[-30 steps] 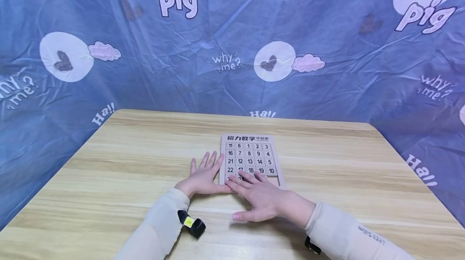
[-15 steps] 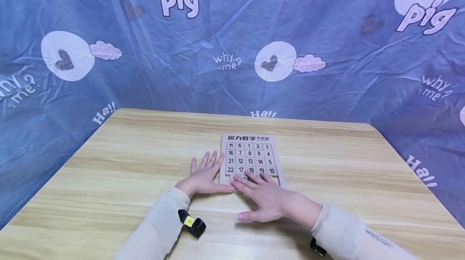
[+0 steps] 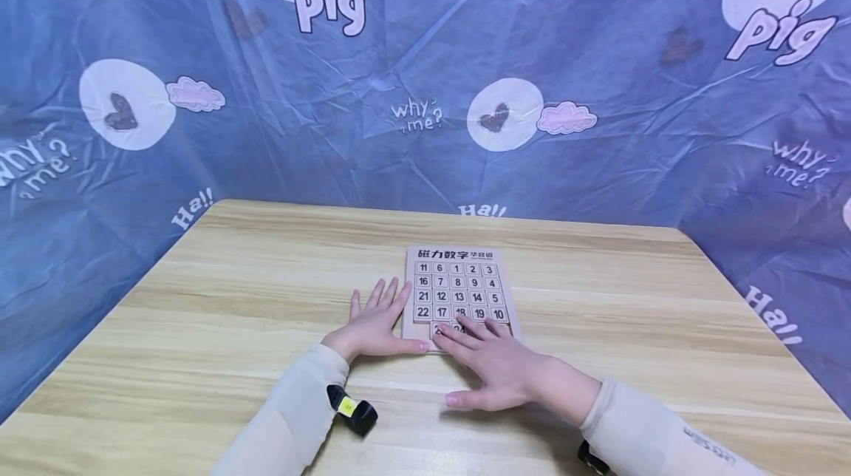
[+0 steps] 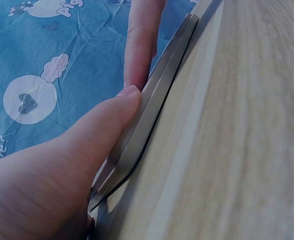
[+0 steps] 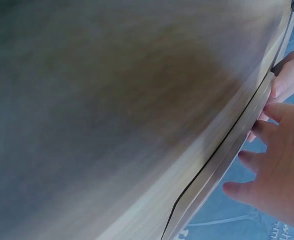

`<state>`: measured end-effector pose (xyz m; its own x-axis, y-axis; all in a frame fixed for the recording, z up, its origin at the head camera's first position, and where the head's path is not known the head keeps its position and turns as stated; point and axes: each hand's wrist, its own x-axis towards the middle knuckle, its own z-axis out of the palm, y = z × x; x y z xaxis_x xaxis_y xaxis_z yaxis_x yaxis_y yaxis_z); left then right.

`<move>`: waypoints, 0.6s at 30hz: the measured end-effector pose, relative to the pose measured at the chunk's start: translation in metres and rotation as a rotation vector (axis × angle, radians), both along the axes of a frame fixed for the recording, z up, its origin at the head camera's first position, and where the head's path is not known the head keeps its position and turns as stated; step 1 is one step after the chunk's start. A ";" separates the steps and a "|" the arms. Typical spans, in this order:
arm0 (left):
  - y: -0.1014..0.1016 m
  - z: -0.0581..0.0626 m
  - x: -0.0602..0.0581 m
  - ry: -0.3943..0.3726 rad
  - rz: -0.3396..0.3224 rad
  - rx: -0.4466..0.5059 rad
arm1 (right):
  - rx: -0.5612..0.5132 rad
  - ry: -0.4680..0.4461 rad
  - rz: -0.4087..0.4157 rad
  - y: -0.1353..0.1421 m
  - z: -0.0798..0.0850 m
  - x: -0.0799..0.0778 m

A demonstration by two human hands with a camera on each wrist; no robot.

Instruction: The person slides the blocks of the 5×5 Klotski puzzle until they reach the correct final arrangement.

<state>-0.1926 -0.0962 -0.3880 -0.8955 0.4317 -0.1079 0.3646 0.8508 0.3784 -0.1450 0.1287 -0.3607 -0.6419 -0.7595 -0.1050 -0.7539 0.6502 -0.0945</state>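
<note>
A grey number sliding puzzle (image 3: 505,284) lies flat on the table, with dark lettering along its top. My left hand (image 3: 377,330) rests at the puzzle's left side, fingers spread and thumb on the lower left rim. In the left wrist view that thumb (image 4: 109,112) presses the board's edge (image 4: 154,105). With straight fingers, my right hand (image 3: 492,369) touches the bottom row of tiles and covers most of it. The bottom left slot shows no tile; a partly hidden tile (image 3: 438,330) is beside it. The right wrist view shows the fingertips (image 5: 234,190) at the board.
The wooden table (image 3: 266,262) stretches out around the puzzle on all sides. Behind it and to both sides hangs a blue printed cloth (image 3: 412,32). A black strap device (image 3: 355,412) sits on the left sleeve.
The bottom row of tiles has slid right, so its gap is at the left instead of the right. My right hand has moved right with it. The left hand stays in place.
</note>
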 end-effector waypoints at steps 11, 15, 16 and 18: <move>0.000 0.002 0.001 -0.002 0.001 0.003 | -0.006 0.004 0.005 0.004 -0.001 0.001; 0.000 0.002 0.001 -0.006 0.002 -0.001 | -0.002 0.007 0.007 0.004 -0.001 0.000; 0.000 0.001 0.000 -0.005 0.001 0.003 | 0.000 0.008 0.007 0.003 -0.001 0.000; 0.000 0.001 0.000 -0.007 0.000 0.007 | 0.002 0.009 0.006 0.003 -0.001 0.000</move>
